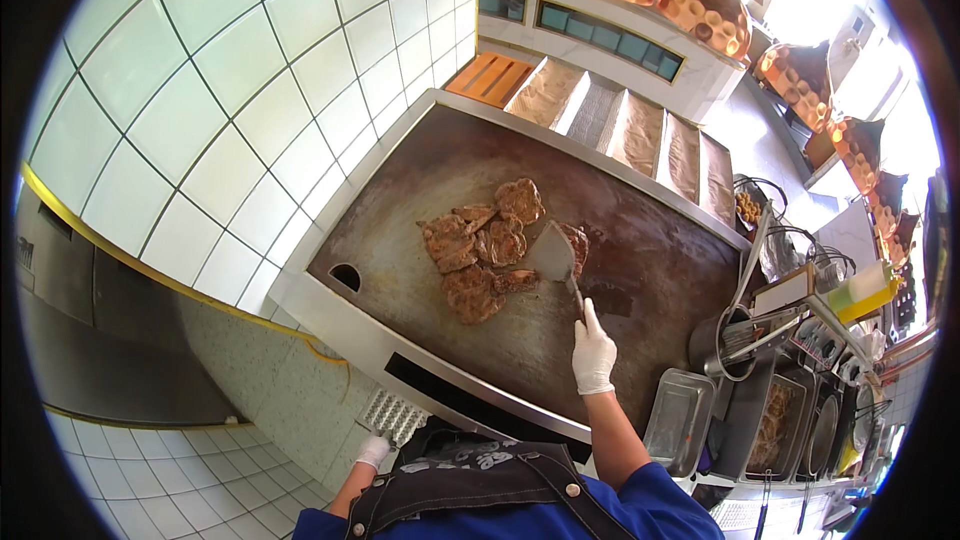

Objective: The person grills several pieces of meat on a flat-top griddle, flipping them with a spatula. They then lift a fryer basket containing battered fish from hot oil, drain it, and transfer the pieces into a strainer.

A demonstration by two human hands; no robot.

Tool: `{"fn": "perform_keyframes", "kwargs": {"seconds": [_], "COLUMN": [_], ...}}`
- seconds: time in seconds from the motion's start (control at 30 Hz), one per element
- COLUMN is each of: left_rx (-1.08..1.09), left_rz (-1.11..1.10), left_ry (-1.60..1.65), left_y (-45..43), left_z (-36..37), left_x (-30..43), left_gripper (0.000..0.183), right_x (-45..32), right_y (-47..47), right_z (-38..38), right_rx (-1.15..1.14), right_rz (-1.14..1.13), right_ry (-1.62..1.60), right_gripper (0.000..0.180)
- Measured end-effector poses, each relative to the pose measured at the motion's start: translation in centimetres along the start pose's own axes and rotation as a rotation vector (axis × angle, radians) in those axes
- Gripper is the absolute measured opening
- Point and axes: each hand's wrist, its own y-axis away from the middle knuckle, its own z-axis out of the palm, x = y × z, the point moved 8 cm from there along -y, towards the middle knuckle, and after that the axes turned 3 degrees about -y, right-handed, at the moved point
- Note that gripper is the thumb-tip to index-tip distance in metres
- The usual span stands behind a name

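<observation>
My right hand (595,354), in a white glove, grips the handle of a wide metal spatula (551,253). The blade lies over the flat griddle (637,300) and partly covers one piece of browned meat (578,244). Left of the blade, several more browned pieces (472,296) lie in a loose group, some touching. My left hand (373,450), also gloved, is low beside the apron, off the griddle. It is near a dimpled, tray-like thing (395,414); whether it touches or holds anything is unclear.
Lined metal trays (637,133) and a slatted wooden board (491,79) stand behind the griddle. To the right are an empty metal pan (679,420), a pot with utensils (724,345) and a deep pan of food (778,420). A tiled wall (247,105) borders the left side.
</observation>
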Motion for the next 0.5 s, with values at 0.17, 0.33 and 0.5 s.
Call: {"fn": "perform_keyframes", "kwargs": {"seconds": [0.17,0.33,0.5], "left_rx": [-0.003,0.000,0.062], "left_rz": [0.037,0.032,0.070], "left_ry": [0.026,0.019,-0.144], "left_y": [-1.9,-1.4,-0.8], "left_z": [0.3,0.3,-0.9], "left_x": [-1.8,0.4,2.2], "left_gripper": [0.042,0.045,0.045], "right_x": [-0.5,1.9,1.7], "right_y": [0.2,2.8,3.4], "right_z": [-2.4,-3.0,-1.4], "right_rx": [0.004,-0.102,-0.124], "right_rz": [0.001,0.121,0.173], "right_ry": [0.007,0.032,-0.084], "right_gripper": [0.050,0.045,0.043]}}
